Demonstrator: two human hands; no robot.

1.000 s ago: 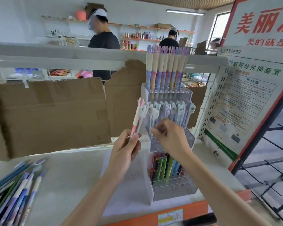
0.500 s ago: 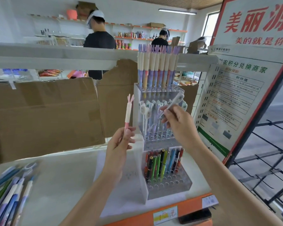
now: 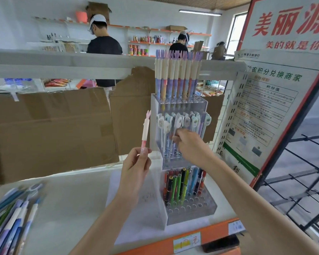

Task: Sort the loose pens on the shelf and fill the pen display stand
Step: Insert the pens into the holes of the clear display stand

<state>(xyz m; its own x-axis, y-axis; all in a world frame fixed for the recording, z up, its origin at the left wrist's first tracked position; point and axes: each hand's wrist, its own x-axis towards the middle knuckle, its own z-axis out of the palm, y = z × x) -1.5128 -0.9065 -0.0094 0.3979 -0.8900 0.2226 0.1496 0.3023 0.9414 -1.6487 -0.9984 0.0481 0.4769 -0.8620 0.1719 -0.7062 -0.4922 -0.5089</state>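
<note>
Pen display stand (image 3: 208, 208), three pen-filled tiers

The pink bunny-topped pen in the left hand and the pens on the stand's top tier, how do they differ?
The pink bunny-topped pen is held free of the clear acrylic display stand, pinched low by the left hand; the top-tier pens stand slotted in holes. Its barrel is pink; theirs are mostly blue and purple. It is single; they form a packed row. All share cream caps with ear-like tops, standing roughly upright.
</note>
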